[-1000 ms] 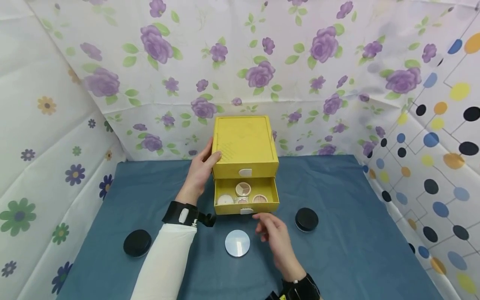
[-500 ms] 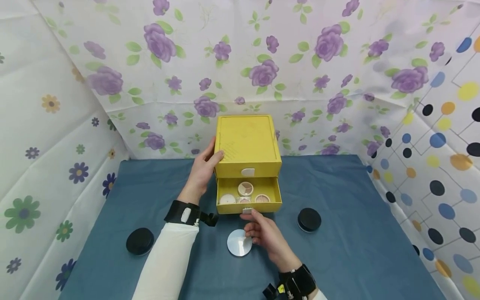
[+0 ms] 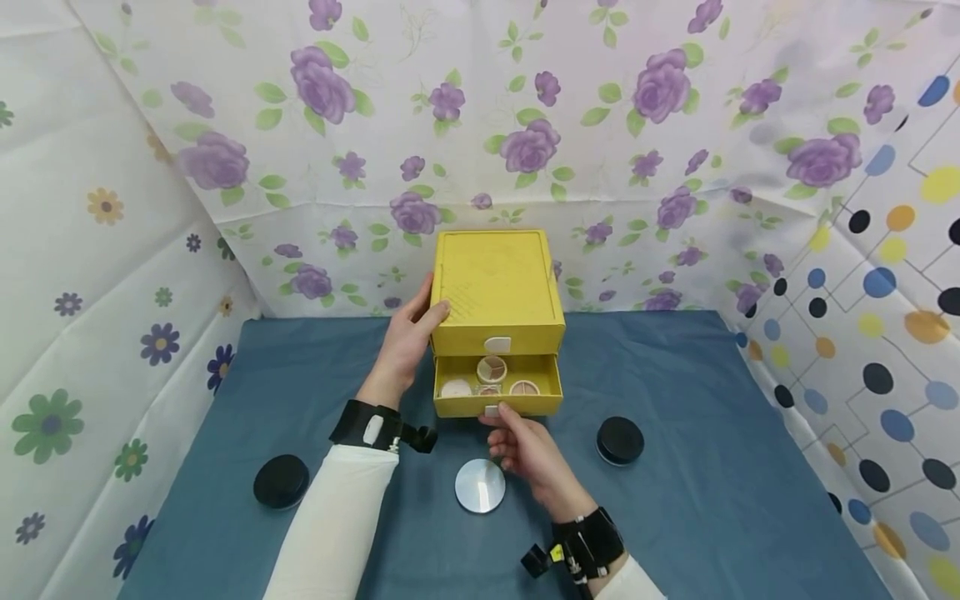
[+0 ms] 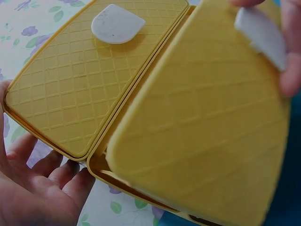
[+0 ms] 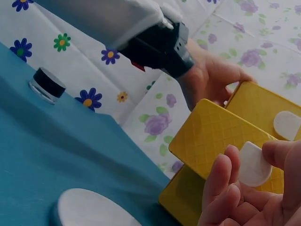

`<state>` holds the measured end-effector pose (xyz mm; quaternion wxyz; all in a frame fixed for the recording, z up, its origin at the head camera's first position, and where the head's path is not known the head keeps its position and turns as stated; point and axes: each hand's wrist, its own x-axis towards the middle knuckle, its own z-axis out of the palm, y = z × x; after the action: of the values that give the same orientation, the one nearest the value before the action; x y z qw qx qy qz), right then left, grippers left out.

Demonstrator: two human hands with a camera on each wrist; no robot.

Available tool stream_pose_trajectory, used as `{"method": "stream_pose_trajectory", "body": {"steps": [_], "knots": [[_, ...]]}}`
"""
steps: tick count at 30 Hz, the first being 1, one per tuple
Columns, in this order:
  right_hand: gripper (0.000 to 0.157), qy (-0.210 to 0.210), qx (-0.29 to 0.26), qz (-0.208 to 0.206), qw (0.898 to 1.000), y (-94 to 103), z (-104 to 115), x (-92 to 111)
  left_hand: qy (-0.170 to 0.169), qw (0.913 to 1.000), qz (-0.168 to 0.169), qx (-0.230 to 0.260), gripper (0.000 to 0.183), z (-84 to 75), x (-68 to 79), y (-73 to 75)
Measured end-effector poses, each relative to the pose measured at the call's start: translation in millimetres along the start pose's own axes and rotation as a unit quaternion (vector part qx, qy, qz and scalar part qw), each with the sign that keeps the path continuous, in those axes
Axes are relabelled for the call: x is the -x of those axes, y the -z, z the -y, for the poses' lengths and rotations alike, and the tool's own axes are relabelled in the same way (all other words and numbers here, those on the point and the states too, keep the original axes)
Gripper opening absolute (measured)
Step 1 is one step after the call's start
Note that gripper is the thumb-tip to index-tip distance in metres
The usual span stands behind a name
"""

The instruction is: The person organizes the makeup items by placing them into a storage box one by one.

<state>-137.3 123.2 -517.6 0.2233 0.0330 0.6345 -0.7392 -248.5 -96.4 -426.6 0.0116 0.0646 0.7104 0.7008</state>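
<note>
A yellow two-drawer box [image 3: 495,283] stands at the back of the table. Its lower drawer [image 3: 536,406] is partly out and holds several round makeup compacts, among them a three-part palette [image 3: 492,369]. My left hand [image 3: 401,346] grips the box's left side, thumb on the top edge and fingers along the side wall. At the drawer front, my right hand [image 3: 528,454] pinches the white drawer handle [image 5: 254,165] between thumb and fingers. The upper drawer, with its own white handle [image 4: 117,24], is closed.
A round silver-white disc [image 3: 480,486] lies in front of the box. One black-lidded jar [image 3: 620,440] stands to the right, another black-lidded jar [image 3: 281,482] beside the left forearm. Patterned cloth walls [image 3: 300,208] enclose the blue tablecloth [image 3: 697,467].
My right hand has come left and up to the lower drawer's handle. The drawer has slid a little way into the box. My left hand stays on the box's side.
</note>
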Motion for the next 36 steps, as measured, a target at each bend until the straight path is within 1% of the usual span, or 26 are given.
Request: {"method": "stream_pose_trajectory", "body": {"steps": [4, 11, 15, 18, 25, 30, 36], "knots": [[0.076, 0.001, -0.002, -0.006, 1.000, 2.0, 6.5, -14.2, 0.009, 1.0000, -0.003, -0.003, 0.068, -2.1, 1.0, 0.2], [0.076, -0.004, -0.012, -0.027, 1.000, 4.5, 19.1, -40.8, 0.010, 0.9999, -0.002, -0.006, 0.066, -2.3, 0.5, -0.6], [0.072, -0.002, -0.025, -0.030, 0.999, 5.7, 23.4, -51.5, 0.012, 0.9999, -0.002, -0.004, 0.067, -1.8, 0.5, -1.2], [0.068, 0.001, -0.032, -0.030, 0.999, 5.5, 25.3, -54.5, 0.012, 0.9999, -0.002, -0.003, 0.067, -2.2, 0.5, -0.9], [0.070, 0.008, -0.044, -0.027, 0.999, 2.9, 28.7, -55.3, 0.014, 0.9998, -0.011, -0.008, 0.064, -5.4, 0.9, -0.6], [0.073, 0.006, -0.049, -0.025, 0.998, 3.7, 28.1, -56.4, 0.015, 0.9998, -0.008, -0.005, 0.064, -5.2, 0.9, -0.7], [0.072, 0.007, -0.047, -0.031, 0.998, 3.4, 27.6, -55.6, 0.018, 0.9998, -0.010, -0.001, 0.064, -3.6, 1.1, -1.8]]}}
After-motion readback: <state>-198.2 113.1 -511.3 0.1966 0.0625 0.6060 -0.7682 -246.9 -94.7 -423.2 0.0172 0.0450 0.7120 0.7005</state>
